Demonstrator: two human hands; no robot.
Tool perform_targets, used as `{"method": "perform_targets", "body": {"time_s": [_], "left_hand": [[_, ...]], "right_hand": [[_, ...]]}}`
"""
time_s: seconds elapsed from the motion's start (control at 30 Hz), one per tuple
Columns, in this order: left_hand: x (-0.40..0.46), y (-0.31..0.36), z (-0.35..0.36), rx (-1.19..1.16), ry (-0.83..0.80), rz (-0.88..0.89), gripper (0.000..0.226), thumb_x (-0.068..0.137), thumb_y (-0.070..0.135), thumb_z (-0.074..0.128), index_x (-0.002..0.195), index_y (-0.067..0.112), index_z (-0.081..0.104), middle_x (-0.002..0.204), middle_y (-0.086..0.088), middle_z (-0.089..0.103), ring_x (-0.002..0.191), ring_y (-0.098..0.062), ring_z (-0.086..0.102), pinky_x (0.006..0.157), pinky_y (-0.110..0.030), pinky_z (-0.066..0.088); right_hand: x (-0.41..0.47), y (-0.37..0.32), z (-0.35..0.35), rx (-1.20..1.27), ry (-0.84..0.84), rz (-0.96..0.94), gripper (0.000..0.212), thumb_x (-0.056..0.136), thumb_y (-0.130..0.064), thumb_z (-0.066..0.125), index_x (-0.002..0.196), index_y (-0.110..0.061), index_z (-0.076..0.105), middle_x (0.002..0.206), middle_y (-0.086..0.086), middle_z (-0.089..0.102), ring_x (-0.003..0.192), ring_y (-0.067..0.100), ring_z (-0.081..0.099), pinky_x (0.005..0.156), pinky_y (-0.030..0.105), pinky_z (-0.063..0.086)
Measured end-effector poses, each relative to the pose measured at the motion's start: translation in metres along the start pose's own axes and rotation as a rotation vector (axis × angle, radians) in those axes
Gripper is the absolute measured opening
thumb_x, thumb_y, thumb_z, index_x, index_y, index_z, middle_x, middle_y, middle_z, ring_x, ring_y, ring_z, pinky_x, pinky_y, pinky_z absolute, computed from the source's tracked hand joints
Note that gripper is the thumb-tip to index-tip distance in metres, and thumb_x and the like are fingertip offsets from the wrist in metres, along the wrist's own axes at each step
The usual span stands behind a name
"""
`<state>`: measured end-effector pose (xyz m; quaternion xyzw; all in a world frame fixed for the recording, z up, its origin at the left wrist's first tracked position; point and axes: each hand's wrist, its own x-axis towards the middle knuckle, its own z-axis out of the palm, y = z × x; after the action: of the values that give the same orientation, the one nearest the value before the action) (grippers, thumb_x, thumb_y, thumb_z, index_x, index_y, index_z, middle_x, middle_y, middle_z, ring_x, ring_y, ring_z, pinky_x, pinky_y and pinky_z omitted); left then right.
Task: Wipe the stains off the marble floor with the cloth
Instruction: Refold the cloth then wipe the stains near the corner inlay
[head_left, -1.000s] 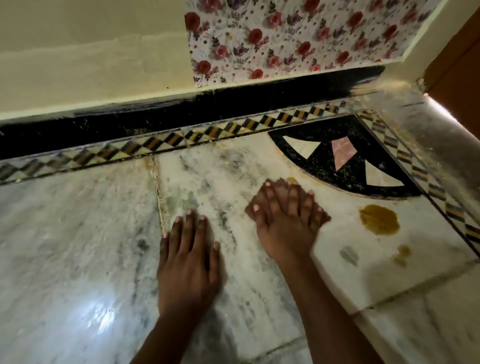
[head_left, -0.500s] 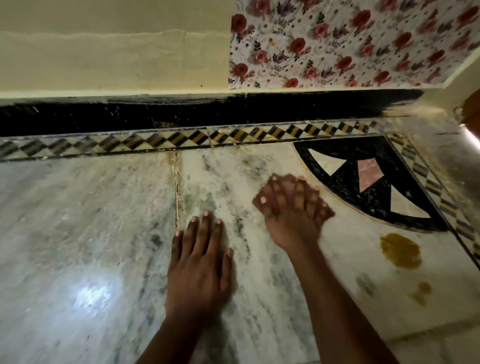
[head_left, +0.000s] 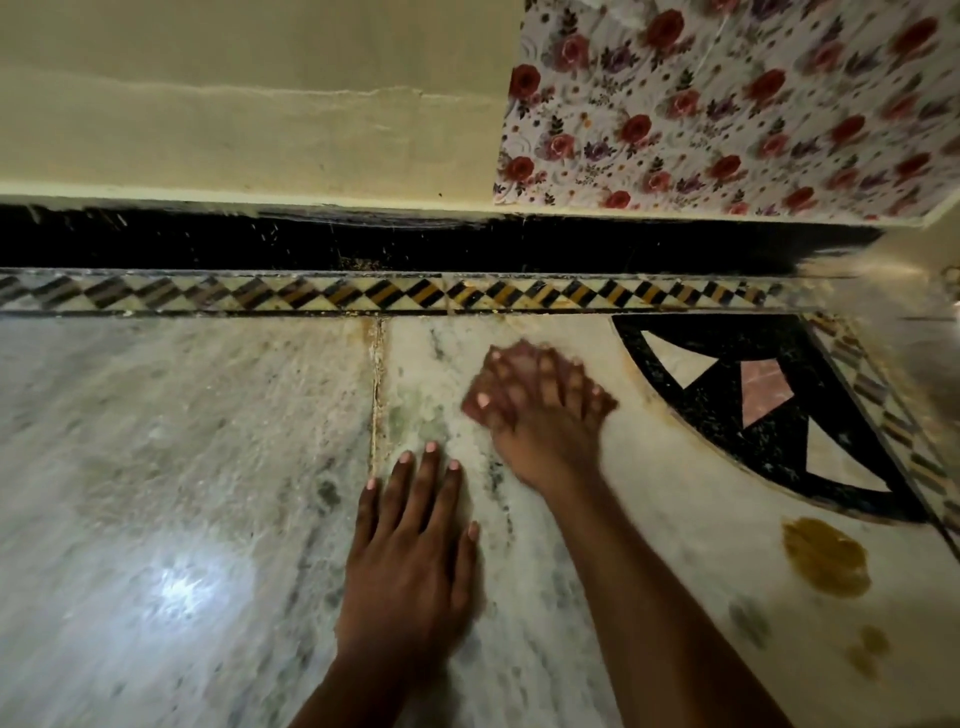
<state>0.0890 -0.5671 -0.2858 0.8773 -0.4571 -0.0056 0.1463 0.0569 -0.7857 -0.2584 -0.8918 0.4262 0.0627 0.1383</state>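
Head view: right hand (head_left: 540, 415) presses blurred cloth (head_left: 524, 364) flat on marble floor (head_left: 182, 441).

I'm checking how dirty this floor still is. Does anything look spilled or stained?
Yes. A mustard-brown blotch sits on the marble floor below the black inlay, with smaller spots nearer the camera. The right hand is wiping elsewhere.
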Motion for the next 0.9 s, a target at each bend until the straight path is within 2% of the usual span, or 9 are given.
{"method": "perform_targets", "body": {"time_s": [0.1, 0.27, 0.33, 0.4, 0.53, 0.6, 0.7, 0.77, 0.9], "left_hand": [[0.000, 0.000, -0.003, -0.014, 0.003, -0.001, 0.065, 0.108, 0.050, 0.036, 0.167, 0.025, 0.037, 0.180, 0.002, 0.021, 0.167, -0.023, 0.020, 0.133, -0.051, 0.018], [0.001, 0.001, -0.004, -0.013, 0.002, -0.004, 0.065, 0.107, 0.050, 0.037, 0.167, 0.025, 0.037, 0.180, 0.002, 0.022, 0.166, -0.023, 0.021, 0.131, -0.051, 0.020], [0.001, 0.000, -0.004, -0.014, 0.007, -0.004, 0.064, 0.108, 0.050, 0.038, 0.167, 0.026, 0.038, 0.180, 0.002, 0.022, 0.167, -0.022, 0.020, 0.132, -0.051, 0.019], [0.002, 0.001, -0.005, -0.017, -0.001, -0.003, 0.064, 0.108, 0.051, 0.037, 0.168, 0.027, 0.037, 0.180, 0.003, 0.021, 0.167, -0.020, 0.017, 0.133, -0.050, 0.018], [0.001, 0.002, -0.007, -0.021, -0.025, -0.012, 0.065, 0.109, 0.054, 0.030, 0.168, 0.027, 0.036, 0.181, 0.005, 0.017, 0.168, -0.019, 0.015, 0.132, -0.051, 0.021], [0.002, 0.001, -0.007, -0.033, -0.020, -0.012, 0.065, 0.109, 0.053, 0.033, 0.167, 0.026, 0.039, 0.180, 0.004, 0.020, 0.167, -0.021, 0.018, 0.130, -0.054, 0.028], [0.002, 0.002, -0.006, -0.032, -0.001, -0.014, 0.065, 0.108, 0.053, 0.035, 0.167, 0.027, 0.038, 0.180, 0.004, 0.020, 0.167, -0.020, 0.019, 0.131, -0.054, 0.027], [0.001, 0.001, -0.006, -0.028, -0.006, -0.008, 0.065, 0.108, 0.053, 0.035, 0.168, 0.029, 0.036, 0.180, 0.005, 0.018, 0.167, -0.020, 0.016, 0.132, -0.052, 0.023], [0.001, 0.003, -0.007, -0.016, -0.007, -0.009, 0.065, 0.107, 0.052, 0.037, 0.167, 0.026, 0.038, 0.179, 0.001, 0.023, 0.167, -0.024, 0.021, 0.132, -0.053, 0.023]], "right_hand": [[-0.048, 0.025, 0.004, -0.021, -0.001, -0.039, 0.066, 0.096, -0.081, 0.010, 0.154, -0.069, -0.017, 0.177, -0.007, -0.023, 0.164, 0.031, -0.020, 0.131, 0.056, -0.010], [-0.002, 0.027, -0.002, 0.062, 0.071, 0.363, 0.072, 0.099, -0.078, 0.014, 0.164, -0.055, -0.007, 0.179, 0.004, -0.018, 0.163, 0.040, -0.017, 0.129, 0.062, -0.010], [0.036, -0.002, -0.006, 0.082, 0.048, 0.321, 0.069, 0.103, -0.075, 0.018, 0.165, -0.054, -0.005, 0.178, 0.005, -0.021, 0.162, 0.044, -0.021, 0.127, 0.065, -0.014], [0.051, -0.020, -0.007, 0.031, 0.024, 0.143, 0.067, 0.103, -0.074, 0.019, 0.164, -0.056, -0.006, 0.179, 0.002, -0.019, 0.162, 0.042, -0.022, 0.127, 0.064, -0.015], [0.010, 0.003, -0.004, -0.074, -0.039, -0.157, 0.071, 0.093, -0.078, 0.006, 0.158, -0.062, -0.019, 0.177, -0.006, -0.024, 0.162, 0.034, -0.025, 0.130, 0.059, -0.012], [-0.005, 0.031, -0.005, -0.060, -0.061, -0.084, 0.075, 0.088, -0.083, 0.006, 0.154, -0.065, -0.025, 0.176, -0.006, -0.028, 0.162, 0.033, -0.025, 0.131, 0.058, -0.009], [0.023, 0.043, -0.012, 0.061, 0.046, 0.218, 0.072, 0.098, -0.082, 0.017, 0.160, -0.061, -0.013, 0.178, -0.002, -0.021, 0.163, 0.036, -0.020, 0.130, 0.060, -0.011], [0.056, 0.024, -0.018, 0.131, 0.068, 0.319, 0.071, 0.100, -0.080, 0.020, 0.163, -0.058, -0.006, 0.179, 0.001, -0.019, 0.162, 0.041, -0.021, 0.127, 0.065, -0.012], [0.073, 0.000, -0.025, 0.049, -0.063, 0.118, 0.068, 0.101, -0.080, 0.021, 0.162, -0.062, -0.003, 0.178, -0.003, -0.023, 0.161, 0.040, -0.024, 0.125, 0.065, -0.017]]}}
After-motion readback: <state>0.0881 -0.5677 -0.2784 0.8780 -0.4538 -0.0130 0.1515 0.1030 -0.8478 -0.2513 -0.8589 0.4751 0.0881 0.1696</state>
